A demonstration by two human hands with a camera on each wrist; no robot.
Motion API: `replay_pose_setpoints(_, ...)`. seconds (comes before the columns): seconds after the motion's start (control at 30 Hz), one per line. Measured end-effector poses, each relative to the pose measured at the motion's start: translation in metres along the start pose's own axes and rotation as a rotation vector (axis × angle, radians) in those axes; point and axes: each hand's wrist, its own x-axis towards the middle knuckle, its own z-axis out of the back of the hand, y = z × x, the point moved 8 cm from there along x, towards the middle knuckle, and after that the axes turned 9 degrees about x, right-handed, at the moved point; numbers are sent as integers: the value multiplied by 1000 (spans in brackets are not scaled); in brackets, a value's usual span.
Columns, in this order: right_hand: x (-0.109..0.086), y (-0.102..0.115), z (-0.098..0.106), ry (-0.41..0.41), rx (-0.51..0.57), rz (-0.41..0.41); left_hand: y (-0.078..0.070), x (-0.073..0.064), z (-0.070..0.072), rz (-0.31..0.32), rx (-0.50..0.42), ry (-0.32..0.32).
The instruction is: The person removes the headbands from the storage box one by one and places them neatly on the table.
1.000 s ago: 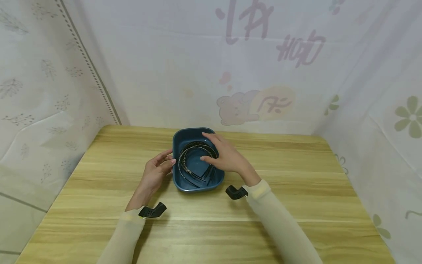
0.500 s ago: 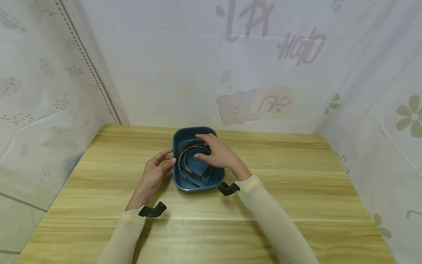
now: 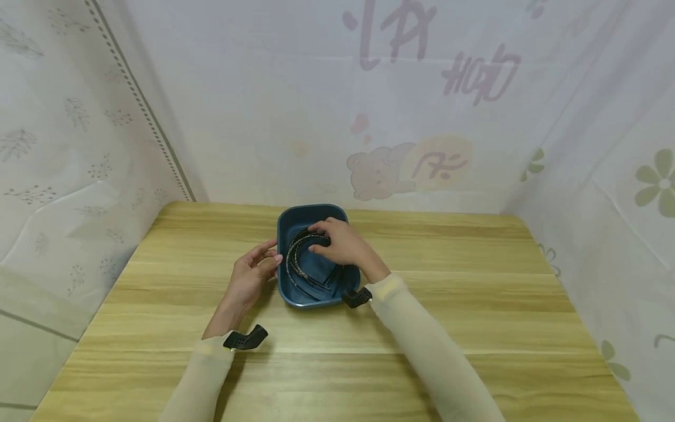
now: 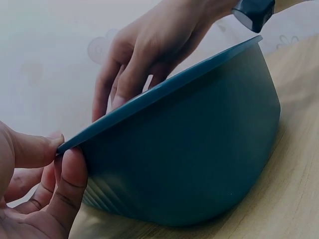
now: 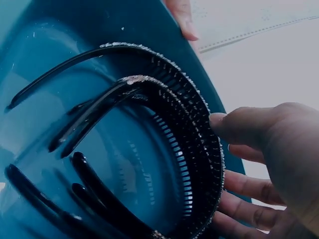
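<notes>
Headbands (image 5: pixel 202 154) bunched in a blue bin (image 4: pixel 184 159)

Wood-grain counter (image 3: pixel 501 293) beneath; near its far edge stands the rounded rectangular plastic bin, with the headbands lying inside. The left hand (image 3: pixel 250 271) pinches the bin's left rim between thumb and forefinger; a light, steady hold there should stop the bin skidding or tipping. The right hand (image 3: pixel 345 243) reaches inside, fingers curved about the headbands' arc, thumb tip seemingly touching the outermost one; whether they have tightened I cannot tell. Best, I'd judge, to pick out one headband at the middle of its arc and lift slowly, since snagged teeth could drag its neighbours along.

They are slim black hoops, loosely stacked, tips toward the near side, exact number unclear. Silvery and coppery glitter trim (image 5: pixel 137 79) runs along at least two; finest of all, rows of comb teeth (image 5: pixel 185 181) line the inner curves.
</notes>
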Motion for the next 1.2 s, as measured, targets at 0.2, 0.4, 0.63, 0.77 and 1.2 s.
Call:
replay_pose_setpoints(0.2,7,-3,-4,-3,-6,-21,2,0,1,0,1,-5)
replay_pose_setpoints(0.4,11,-5,-3,-48,-9,-11,4,2,1,12,-5,-10)
replay_pose_setpoints(0.63,8,-7,-1,-72,-2,-8,6,0,-1,32,-9,-7)
replay_pose_setpoints(0.77,2,-6,3,-89,25,-11,6,-1,-2,35,-1,-6)
replay_pose_setpoints(1.2,-14,-1,18,-152,134,40,4,2,-1,13,-36,1)
